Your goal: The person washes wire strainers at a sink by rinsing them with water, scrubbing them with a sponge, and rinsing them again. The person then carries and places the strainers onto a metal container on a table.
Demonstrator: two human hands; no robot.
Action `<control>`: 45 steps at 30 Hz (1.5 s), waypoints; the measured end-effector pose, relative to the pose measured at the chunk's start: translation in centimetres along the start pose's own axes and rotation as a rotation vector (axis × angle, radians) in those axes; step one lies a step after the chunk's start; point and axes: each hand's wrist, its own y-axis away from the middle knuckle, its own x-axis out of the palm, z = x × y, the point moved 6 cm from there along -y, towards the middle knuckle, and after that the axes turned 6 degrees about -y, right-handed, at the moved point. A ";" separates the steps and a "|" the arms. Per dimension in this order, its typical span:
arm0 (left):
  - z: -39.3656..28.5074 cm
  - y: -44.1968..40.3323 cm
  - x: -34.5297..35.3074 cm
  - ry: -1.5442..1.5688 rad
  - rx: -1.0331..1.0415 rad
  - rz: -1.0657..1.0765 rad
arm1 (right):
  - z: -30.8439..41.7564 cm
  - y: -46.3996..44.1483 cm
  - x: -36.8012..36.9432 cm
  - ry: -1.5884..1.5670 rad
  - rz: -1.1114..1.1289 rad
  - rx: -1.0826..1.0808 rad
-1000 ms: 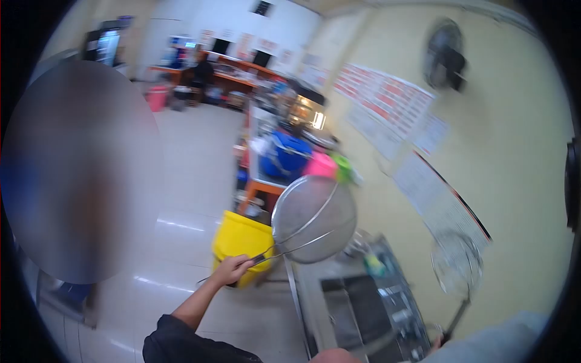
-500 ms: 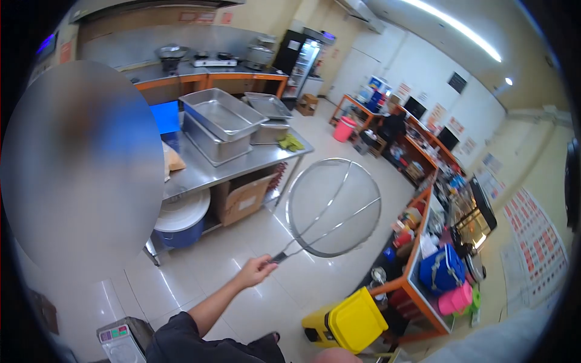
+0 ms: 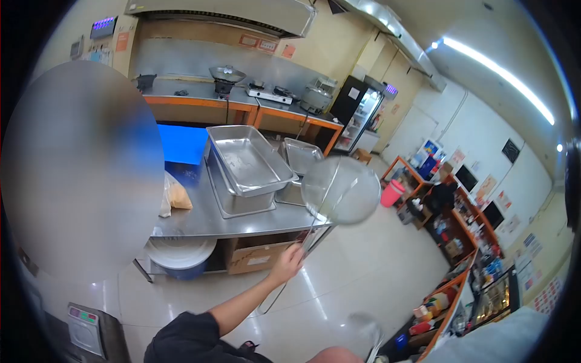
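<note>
My left hand point(image 3: 288, 264) is closed around the handle of a large round wire-mesh strainer point(image 3: 341, 190). The strainer is raised, mesh end up, and its thin handle runs on below my fist. From my view the mesh overlaps the edge of a steel table point(image 3: 242, 225) and the floor behind. Stacked deep steel pans point(image 3: 250, 160) stand on that table, with a smaller steel pan point(image 3: 302, 156) beside them. My right hand does not show. Low in the view is a blurred shiny metal utensil point(image 3: 363, 330); what holds it, if anything, cannot be seen.
A blurred-out person's shape point(image 3: 82, 175) fills the left side. A lidded tub point(image 3: 181, 254) and a cardboard box point(image 3: 257, 255) sit under the table. At lower left is a scale point(image 3: 85, 330). Cluttered orange-edged shelving point(image 3: 445, 317) runs along the right.
My view has shifted, so the table sits lower and farther right. My left hand has turned the strainer more upright. The yellow bin has left the view, and the blurred metal utensil has appeared.
</note>
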 end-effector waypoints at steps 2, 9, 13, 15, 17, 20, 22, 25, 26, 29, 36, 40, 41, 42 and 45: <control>0.4 -8.0 0.9 -0.012 0.010 -0.023 | 2.5 -5.8 4.5 -0.059 0.066 -0.038; 9.3 -34.3 -1.2 0.006 -0.184 -0.166 | 20.6 -20.7 25.0 -0.328 0.268 -0.229; 19.0 -46.5 -3.8 -0.034 -0.198 -0.246 | 30.1 -23.7 35.9 -0.402 0.316 -0.313; 20.9 -50.6 -3.9 -0.062 -0.235 -0.295 | 34.7 -25.7 41.0 -0.385 0.402 -0.344; 23.9 -52.8 -3.7 -0.038 -0.304 -0.327 | 38.9 -27.1 45.6 -0.374 0.480 -0.359; 27.4 -54.6 -4.3 -0.141 -0.336 -0.319 | 44.2 -29.7 53.2 -0.313 0.606 -0.421; 29.6 -54.3 -4.5 -0.134 -0.373 -0.316 | 46.7 -31.3 58.6 -0.260 0.673 -0.469; 30.9 -53.2 -4.5 -0.088 -0.348 -0.306 | 49.3 -34.5 68.1 -0.289 0.765 -0.617; 30.7 -52.8 -4.7 -0.172 -0.375 -0.311 | 49.8 -35.8 71.3 -0.206 0.753 -0.660; 28.4 -52.0 -5.2 -0.504 -0.221 -0.442 | 51.1 -38.0 79.6 0.001 0.802 -0.738; 31.0 -52.5 -5.8 -0.292 -0.291 -0.463 | 49.3 -37.6 87.2 0.109 0.928 -0.823; 31.9 -52.7 -6.3 -0.214 -0.254 -0.520 | 48.1 -37.7 88.3 0.273 0.954 -0.999; 31.9 -52.8 -6.3 -0.195 -0.258 -0.526 | 48.2 -37.6 88.2 0.277 0.916 -1.052; 31.9 -52.8 -6.2 -0.173 -0.265 -0.533 | 48.2 -37.4 88.1 0.284 0.878 -1.104; 31.7 -52.5 -5.2 -0.105 -0.318 -0.538 | 49.3 -36.3 86.7 0.480 0.794 -1.163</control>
